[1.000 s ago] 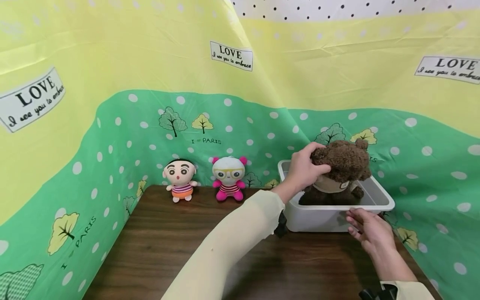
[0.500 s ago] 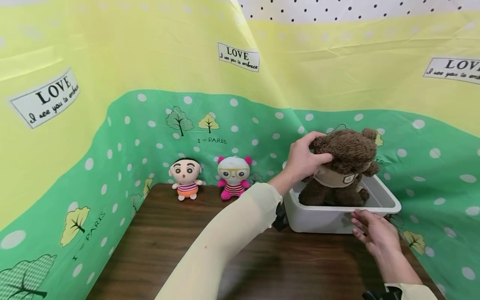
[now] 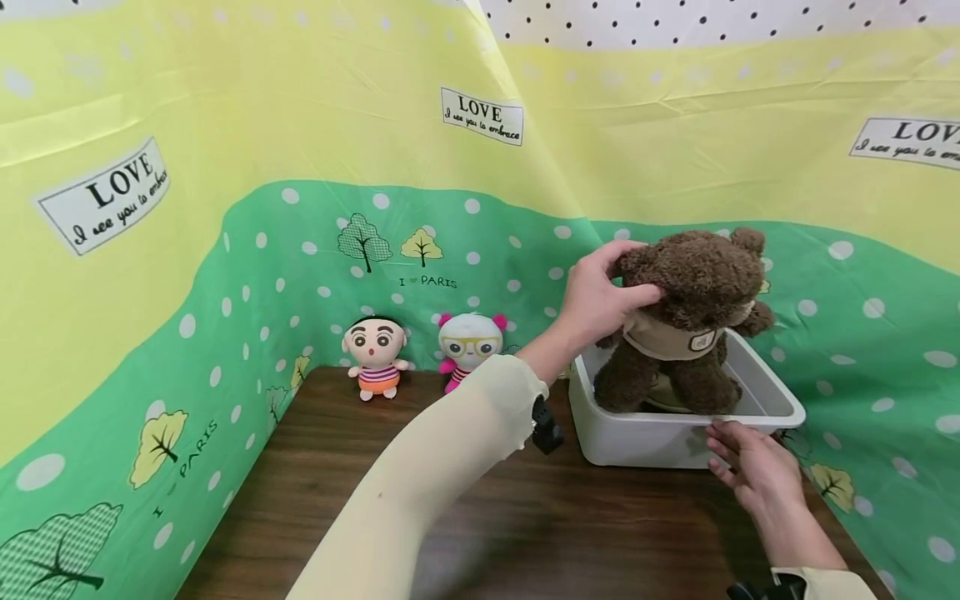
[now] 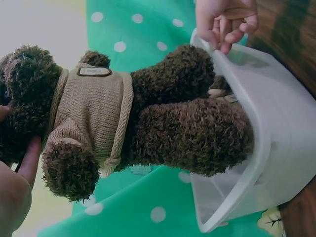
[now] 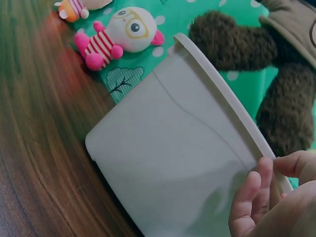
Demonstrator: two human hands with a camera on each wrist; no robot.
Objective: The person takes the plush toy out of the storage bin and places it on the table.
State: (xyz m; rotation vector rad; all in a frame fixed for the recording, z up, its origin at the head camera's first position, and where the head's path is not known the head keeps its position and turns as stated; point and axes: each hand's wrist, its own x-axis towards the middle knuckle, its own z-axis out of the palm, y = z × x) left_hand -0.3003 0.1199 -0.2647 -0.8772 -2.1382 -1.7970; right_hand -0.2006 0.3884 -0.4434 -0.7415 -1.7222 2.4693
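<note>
My left hand (image 3: 596,296) grips a brown teddy bear (image 3: 701,279) by the side of its head. The bear is upright and wears a beige knitted sweater (image 4: 91,108) with a small label. Its legs hang at the opening of a light grey plastic bin (image 3: 645,442), the feet around rim level. My right hand (image 3: 761,471) pinches the bin's front rim, thumb over the edge and fingers against the outer wall, as the right wrist view shows. Partly hidden behind the bear's legs, something brown and beige (image 4: 219,91) shows inside the bin.
Two plush dolls sit at the back of the dark wooden table (image 3: 300,500): a boy in a striped shirt (image 3: 375,354) and a pink-eared one with yellow glasses (image 5: 131,29), partly behind my left sleeve. A printed green and yellow cloth (image 3: 420,250) hangs around the table.
My left hand has raised the teddy bear, so its sweater and legs now show above the rim. The right hand stays at the bin's rim. The head view has shifted slightly.
</note>
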